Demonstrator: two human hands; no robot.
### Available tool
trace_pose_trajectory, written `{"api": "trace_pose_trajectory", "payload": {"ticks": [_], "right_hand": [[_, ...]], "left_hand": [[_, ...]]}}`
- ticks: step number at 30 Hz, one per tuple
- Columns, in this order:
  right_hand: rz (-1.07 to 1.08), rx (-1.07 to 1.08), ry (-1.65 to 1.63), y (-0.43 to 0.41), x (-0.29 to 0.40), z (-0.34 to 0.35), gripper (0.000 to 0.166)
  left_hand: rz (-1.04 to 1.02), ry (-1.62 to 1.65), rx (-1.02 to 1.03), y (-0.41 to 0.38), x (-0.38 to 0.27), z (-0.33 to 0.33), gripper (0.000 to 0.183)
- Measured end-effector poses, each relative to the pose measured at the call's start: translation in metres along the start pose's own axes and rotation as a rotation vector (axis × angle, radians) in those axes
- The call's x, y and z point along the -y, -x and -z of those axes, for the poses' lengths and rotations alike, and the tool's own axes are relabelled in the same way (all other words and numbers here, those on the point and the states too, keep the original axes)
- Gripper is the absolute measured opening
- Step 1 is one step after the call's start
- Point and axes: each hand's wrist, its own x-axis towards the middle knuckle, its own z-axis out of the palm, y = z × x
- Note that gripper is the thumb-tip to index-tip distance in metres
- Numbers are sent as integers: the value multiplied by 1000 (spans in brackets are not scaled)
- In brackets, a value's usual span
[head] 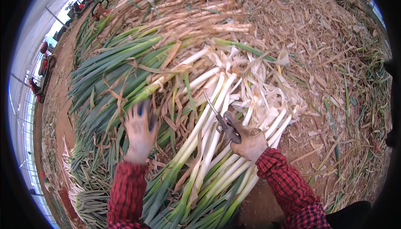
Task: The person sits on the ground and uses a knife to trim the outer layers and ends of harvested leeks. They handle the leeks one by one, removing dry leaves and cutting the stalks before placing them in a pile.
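Observation:
In a whitish work glove, my right hand grips a pair of dark-handled hand shears. Their slim metal blades point up and left over peeled white stalks of large green onions. These onions lie diagonally before me, roots away from me and green leaves toward me. My left hand, also gloved and slightly blurred, reaches over the unpeeled green onions on the left. Its thumb stands apart from the fingers, and the fingertips are at the lower side of a thick green stalk. Whether they touch it is unclear.
Loose white peelings lie around the root ends. Dry husks cover the ground at right. More unpeeled onions are heaped at the back. Bundled onions lie at lower left. A red-and-black wheeled machine stands by the greenhouse wall.

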Motion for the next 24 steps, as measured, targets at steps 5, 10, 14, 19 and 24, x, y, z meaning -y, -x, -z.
{"api": "trace_pose_trajectory", "payload": {"ticks": [5, 10, 14, 19, 24], "right_hand": [[108, 126, -107, 4, 22, -7, 68], [-135, 271, -731, 9, 20, -16, 55], [-461, 244, -1751, 41, 14, -36, 69], [-101, 315, -652, 61, 21, -35, 42], [183, 141, 155, 32, -1, -23, 50]], "left_hand": [[100, -236, 122, -65, 42, -29, 53], [-14, -122, 24, -51, 29, -24, 51], [136, 3, 241, -23, -39, -6, 63], [217, 44, 263, 28, -56, -5, 73], [170, 61, 317, 56, -72, -3, 72]]}}
